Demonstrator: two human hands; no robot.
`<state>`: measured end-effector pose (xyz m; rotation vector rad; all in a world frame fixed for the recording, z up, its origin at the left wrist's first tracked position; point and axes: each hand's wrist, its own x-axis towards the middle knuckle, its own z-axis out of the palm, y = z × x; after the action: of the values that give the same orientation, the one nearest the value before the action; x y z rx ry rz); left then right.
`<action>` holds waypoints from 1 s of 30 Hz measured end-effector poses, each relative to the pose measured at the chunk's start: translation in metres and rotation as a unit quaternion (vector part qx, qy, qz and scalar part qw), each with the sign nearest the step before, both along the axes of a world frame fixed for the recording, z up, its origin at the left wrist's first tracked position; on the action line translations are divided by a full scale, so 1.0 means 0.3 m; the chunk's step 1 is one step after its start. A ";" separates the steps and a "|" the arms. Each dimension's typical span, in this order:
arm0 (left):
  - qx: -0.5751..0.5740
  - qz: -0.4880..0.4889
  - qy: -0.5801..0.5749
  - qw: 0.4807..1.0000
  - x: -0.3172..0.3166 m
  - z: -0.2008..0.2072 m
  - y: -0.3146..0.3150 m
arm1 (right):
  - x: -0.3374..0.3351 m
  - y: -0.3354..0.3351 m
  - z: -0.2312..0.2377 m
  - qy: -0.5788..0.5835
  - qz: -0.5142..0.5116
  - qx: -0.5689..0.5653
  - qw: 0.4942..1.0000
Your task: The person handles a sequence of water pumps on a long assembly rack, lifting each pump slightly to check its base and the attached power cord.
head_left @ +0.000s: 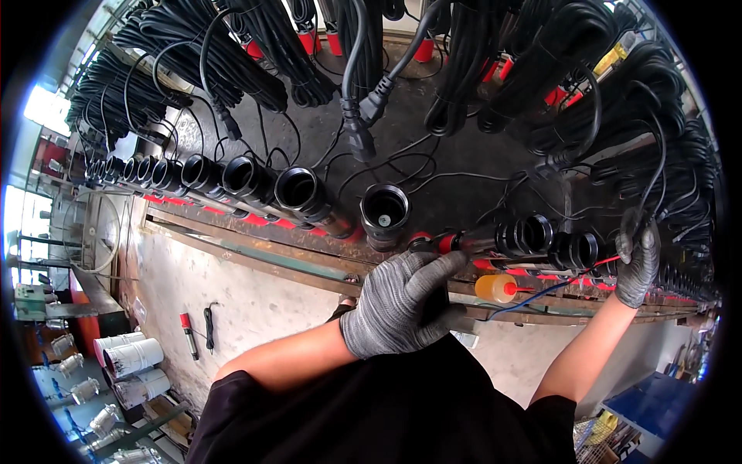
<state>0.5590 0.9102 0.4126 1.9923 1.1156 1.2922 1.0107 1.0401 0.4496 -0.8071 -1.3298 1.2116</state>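
My left hand (398,305), in a grey knit glove, is at the bench's front edge. Its fingers and thumb curl round something dark that I cannot make out. Just beyond the fingertips a tube with a red band (448,243) lies tilted. Upright beyond that hand stands a metal tube with a black threaded collar (385,207), open at the top. My right hand (638,259), gloved alike, is closed at a black cable (658,174) on the right. A thin red wire (605,262) runs to its palm. Between the hands lies a yellowish bottle with a red nozzle (495,288).
Black-collared tubes (297,188) line the bench's front edge (325,261) on both sides. Bundled black cables (209,58) crowd the back, and plugs (359,135) hang forward. A blue wire (533,301) crosses the edge. White buckets (133,359) stand at lower left.
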 end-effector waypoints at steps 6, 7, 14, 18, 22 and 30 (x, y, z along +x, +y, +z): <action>-0.018 -0.009 -0.024 1.000 -0.005 -0.017 0.004 | -0.065 -0.016 0.017 -0.009 -0.070 0.002 0.998; -0.010 -0.004 -0.025 1.000 0.000 -0.017 0.005 | -0.072 -0.019 0.023 -0.011 -0.069 0.004 0.998; 0.027 0.010 0.001 1.000 0.029 -0.011 -0.002 | -0.080 -0.014 0.025 0.015 -0.066 -0.001 0.998; 0.028 0.015 -0.013 0.999 0.035 -0.012 0.007 | -0.098 -0.018 0.030 0.032 -0.085 0.000 0.996; 0.023 0.016 -0.015 0.999 0.037 -0.002 0.003 | -0.088 -0.019 0.026 0.058 -0.070 -0.013 0.996; 0.019 0.019 -0.012 1.000 0.046 -0.010 -0.002 | -0.071 -0.012 0.012 0.076 -0.045 0.005 0.996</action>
<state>0.5728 0.9095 0.4097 1.9870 1.1306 1.3609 0.9895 1.0364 0.4533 -0.7444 -1.1626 1.1718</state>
